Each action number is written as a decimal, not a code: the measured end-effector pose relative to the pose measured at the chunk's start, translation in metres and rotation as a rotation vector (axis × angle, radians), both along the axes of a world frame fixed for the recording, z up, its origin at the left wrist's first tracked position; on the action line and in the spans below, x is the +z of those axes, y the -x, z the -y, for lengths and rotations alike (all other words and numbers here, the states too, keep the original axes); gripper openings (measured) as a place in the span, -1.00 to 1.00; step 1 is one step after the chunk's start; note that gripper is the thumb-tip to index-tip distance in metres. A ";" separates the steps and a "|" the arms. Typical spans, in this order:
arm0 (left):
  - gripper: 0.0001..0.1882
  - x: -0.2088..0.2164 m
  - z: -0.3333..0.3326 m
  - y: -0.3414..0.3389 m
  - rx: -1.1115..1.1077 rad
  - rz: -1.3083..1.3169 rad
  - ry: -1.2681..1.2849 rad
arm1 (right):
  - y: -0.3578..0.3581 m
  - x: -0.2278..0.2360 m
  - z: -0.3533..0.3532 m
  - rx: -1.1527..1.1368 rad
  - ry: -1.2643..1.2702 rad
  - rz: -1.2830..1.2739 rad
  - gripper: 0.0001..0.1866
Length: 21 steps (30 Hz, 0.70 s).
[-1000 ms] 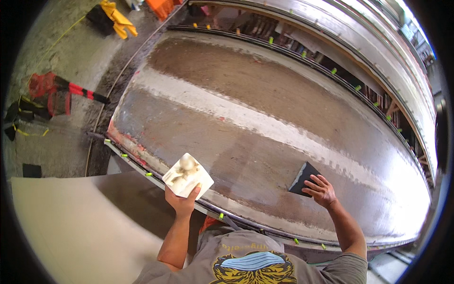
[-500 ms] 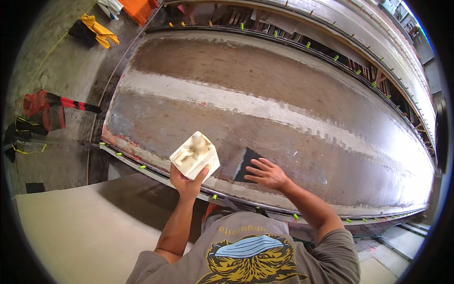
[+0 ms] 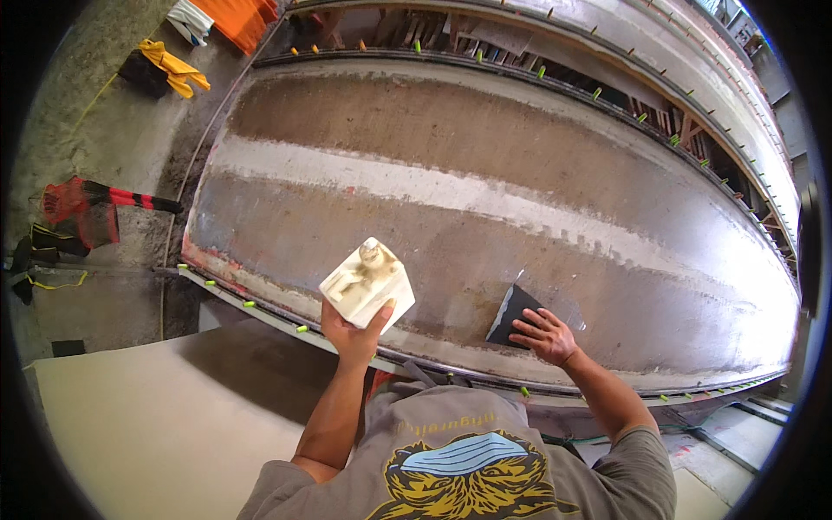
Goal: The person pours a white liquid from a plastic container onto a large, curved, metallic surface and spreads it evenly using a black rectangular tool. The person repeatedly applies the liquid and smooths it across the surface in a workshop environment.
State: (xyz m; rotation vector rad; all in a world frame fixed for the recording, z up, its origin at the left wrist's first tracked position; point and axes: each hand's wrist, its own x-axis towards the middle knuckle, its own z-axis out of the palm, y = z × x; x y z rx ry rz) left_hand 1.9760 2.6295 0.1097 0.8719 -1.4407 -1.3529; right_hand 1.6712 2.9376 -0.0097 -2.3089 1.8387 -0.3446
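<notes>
My left hand is closed around the lower corner of a cream-white block-shaped mold, thumb on its near face. A hollow in the upturned face looks like a small figure. The block is held above the long grey-brown table. To its right, my right hand lies flat with fingers spread over a dark sheet that looks like sandpaper. The fingers cover the sheet's right part, pressing it on the table surface. A damp-looking smear shows around the sheet.
Small green pegs line the table's edges. A pale board lies at the lower left. Yellow cloth, orange cloth and a red mesh item are on the floor at left. Another long table stands beyond.
My right hand and the dark sheet have slid to the right along the table. The left hand still holds the mold, slightly turned. The view has shifted a little.
</notes>
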 end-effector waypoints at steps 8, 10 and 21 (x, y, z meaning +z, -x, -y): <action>-0.30 0.017 -0.018 0.004 -0.069 0.102 0.103 | -0.032 0.026 0.058 0.060 0.182 0.093 -0.45; -0.29 0.016 -0.025 0.007 -0.064 0.100 0.076 | -0.047 0.015 0.077 0.078 0.196 0.125 -0.43; -0.29 0.036 -0.071 0.030 0.043 0.049 0.114 | 0.003 0.006 -0.007 0.074 -0.060 0.008 -0.49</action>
